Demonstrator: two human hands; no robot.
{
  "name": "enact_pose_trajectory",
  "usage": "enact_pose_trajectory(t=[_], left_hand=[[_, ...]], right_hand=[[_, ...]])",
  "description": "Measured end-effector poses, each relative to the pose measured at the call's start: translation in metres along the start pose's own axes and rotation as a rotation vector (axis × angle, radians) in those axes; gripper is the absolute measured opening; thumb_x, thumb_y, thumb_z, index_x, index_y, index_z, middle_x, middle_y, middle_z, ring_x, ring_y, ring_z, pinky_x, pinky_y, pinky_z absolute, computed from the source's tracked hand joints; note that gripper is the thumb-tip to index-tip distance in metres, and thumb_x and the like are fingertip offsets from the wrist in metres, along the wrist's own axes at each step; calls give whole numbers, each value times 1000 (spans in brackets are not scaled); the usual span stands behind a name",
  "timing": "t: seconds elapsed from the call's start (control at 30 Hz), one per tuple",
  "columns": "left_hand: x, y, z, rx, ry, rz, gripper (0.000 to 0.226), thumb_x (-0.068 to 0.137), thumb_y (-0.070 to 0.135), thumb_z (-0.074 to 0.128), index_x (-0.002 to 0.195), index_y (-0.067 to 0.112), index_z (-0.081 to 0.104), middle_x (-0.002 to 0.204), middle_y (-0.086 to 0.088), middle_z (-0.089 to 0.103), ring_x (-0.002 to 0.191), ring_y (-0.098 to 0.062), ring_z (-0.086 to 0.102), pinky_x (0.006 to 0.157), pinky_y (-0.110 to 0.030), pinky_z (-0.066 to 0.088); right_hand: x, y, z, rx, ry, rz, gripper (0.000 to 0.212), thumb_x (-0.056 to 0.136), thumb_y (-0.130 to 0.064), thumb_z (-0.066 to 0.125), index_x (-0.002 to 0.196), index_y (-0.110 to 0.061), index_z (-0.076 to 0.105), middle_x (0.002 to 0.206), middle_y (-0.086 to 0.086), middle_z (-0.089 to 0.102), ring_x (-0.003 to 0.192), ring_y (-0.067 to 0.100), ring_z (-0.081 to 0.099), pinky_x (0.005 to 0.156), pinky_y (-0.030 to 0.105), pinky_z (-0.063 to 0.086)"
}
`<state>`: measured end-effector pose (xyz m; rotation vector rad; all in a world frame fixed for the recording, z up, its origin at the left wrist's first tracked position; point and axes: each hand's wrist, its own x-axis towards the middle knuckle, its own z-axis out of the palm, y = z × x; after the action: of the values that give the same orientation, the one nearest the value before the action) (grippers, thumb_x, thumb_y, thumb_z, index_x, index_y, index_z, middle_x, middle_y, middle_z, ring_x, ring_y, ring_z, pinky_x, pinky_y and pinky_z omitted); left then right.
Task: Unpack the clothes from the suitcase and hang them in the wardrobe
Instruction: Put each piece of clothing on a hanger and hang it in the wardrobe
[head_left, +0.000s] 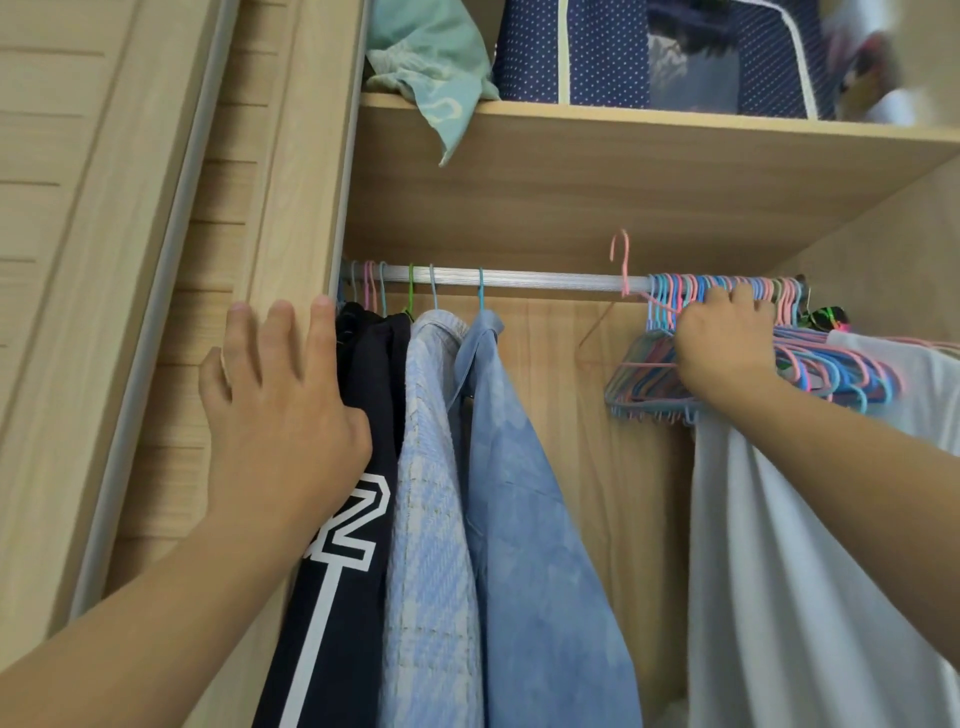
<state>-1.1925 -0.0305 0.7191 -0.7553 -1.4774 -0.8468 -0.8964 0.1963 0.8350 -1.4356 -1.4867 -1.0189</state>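
A silver wardrobe rail (545, 278) runs across under a wooden shelf. At its left end hang a dark garment with white lettering (358, 493), a light blue checked jacket (431, 493) and a blue shirt (530, 519). My left hand (275, 415) rests open on the dark garment and the wardrobe's side panel. My right hand (722, 348) grips a bunch of several pink and blue empty hangers (831, 369) at the rail's right end. One pink hanger (623, 265) stands lifted off, its hook above the rail. A white garment (810, 545) is draped over my right forearm.
The shelf (623, 150) above holds a crumpled teal cloth (436, 67) and a navy dotted storage bag (649, 52). A sliding wooden door (104, 260) stands at the left. The rail is bare between the blue shirt and the hanger bunch.
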Motion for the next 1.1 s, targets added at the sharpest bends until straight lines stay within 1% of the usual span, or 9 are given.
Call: enact_pose_trajectory(t=[0.2, 0.37, 0.5, 0.67, 0.77, 0.87, 0.97, 1.03, 1.1], left_hand=[[0, 2, -3, 0, -36, 1, 90, 74, 15, 60, 156, 6, 24, 151, -27, 32, 145, -52, 20, 108, -68, 28], [-1, 2, -5, 7, -72, 11, 89, 79, 9, 59, 158, 6, 19, 153, -27, 28, 146, -53, 17, 109, -68, 27], [0, 1, -4, 18, -96, 15, 88, 81, 7, 59, 158, 5, 18, 153, -27, 26, 145, -52, 18, 108, -69, 27], [-10, -1, -8, 52, -146, 74, 79, 85, 4, 54, 157, 5, 23, 156, -30, 23, 146, -49, 19, 108, -72, 21], [-13, 0, -16, 22, -186, 73, 78, 82, 2, 54, 155, 6, 27, 154, -29, 26, 145, -47, 23, 107, -72, 24], [-9, 2, -31, -27, -232, 59, 81, 76, 6, 61, 151, 7, 33, 151, -24, 34, 144, -42, 29, 105, -69, 33], [-5, 2, -54, -101, -293, 53, 78, 76, 9, 57, 150, 10, 33, 149, -16, 38, 139, -37, 37, 103, -63, 42], [-1, 0, -66, -197, -329, 11, 77, 79, 9, 55, 152, 13, 31, 153, -10, 36, 138, -33, 39, 106, -56, 43], [2, -2, -76, -266, -394, -18, 77, 83, 7, 53, 155, 17, 28, 159, -6, 30, 142, -30, 37, 109, -50, 40]], right_hand=[[-11, -15, -3, 72, 21, -57, 25, 86, -12, 58, 110, -5, 63, 115, 16, 63, 116, 37, 48, 95, 42, 40], [1, 3, -19, 334, -6, 56, 20, 80, -3, 62, 98, 5, 62, 103, 29, 66, 102, 45, 61, 86, 46, 50], [5, 0, -34, 347, -46, 77, 28, 84, -4, 62, 111, 2, 59, 114, 28, 64, 106, 44, 63, 86, 45, 50], [-24, -13, -35, 349, 39, -7, 22, 89, -5, 54, 110, 0, 55, 107, 27, 66, 101, 45, 63, 83, 44, 47], [-48, -17, -39, 468, -73, -27, 25, 88, -7, 58, 111, 2, 54, 111, 31, 62, 103, 50, 60, 82, 47, 49], [-84, -35, -53, 576, -215, -189, 20, 90, -5, 53, 109, -1, 59, 113, 28, 62, 107, 47, 59, 86, 44, 49], [-100, -84, -76, 785, -387, -317, 15, 93, -7, 49, 79, -13, 52, 91, 17, 62, 94, 37, 64, 69, 32, 49], [-100, -126, -86, 895, -367, -354, 13, 94, -14, 49, 95, -6, 59, 81, 9, 56, 84, 34, 63, 53, 26, 37], [-105, -162, -104, 976, -371, -383, 26, 95, -11, 47, 113, 2, 59, 98, 17, 63, 91, 36, 63, 61, 26, 37]])
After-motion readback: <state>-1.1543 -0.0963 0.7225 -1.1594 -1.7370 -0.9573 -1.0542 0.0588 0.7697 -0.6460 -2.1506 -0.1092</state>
